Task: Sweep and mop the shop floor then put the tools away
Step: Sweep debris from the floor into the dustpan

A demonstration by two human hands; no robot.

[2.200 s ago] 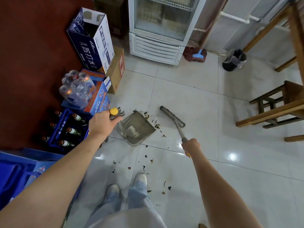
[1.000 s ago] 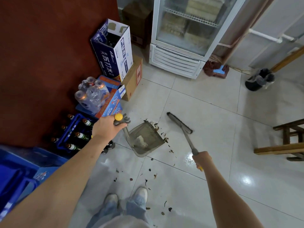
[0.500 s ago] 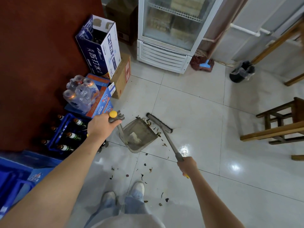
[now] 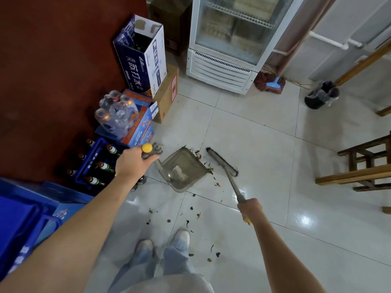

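My left hand grips the yellow-capped handle of a grey dustpan, which rests on the white tiled floor with a pale clump of dirt inside. My right hand holds the handle of a broom; its dark brush head lies on the floor just right of the dustpan's open edge. Dark scraps of debris lie scattered between the dustpan and my shoes, with a few more at the dustpan's lip.
Blue bottle crates, packs of bottles and cardboard boxes line the left wall. A glass-door fridge stands at the back, a mop head and a black bin to its right. Wooden stools stand at the right.
The broom head swept left to the dustpan's lip half a second ago and now sits slightly back to the right. My left hand and the dustpan have stayed in place.
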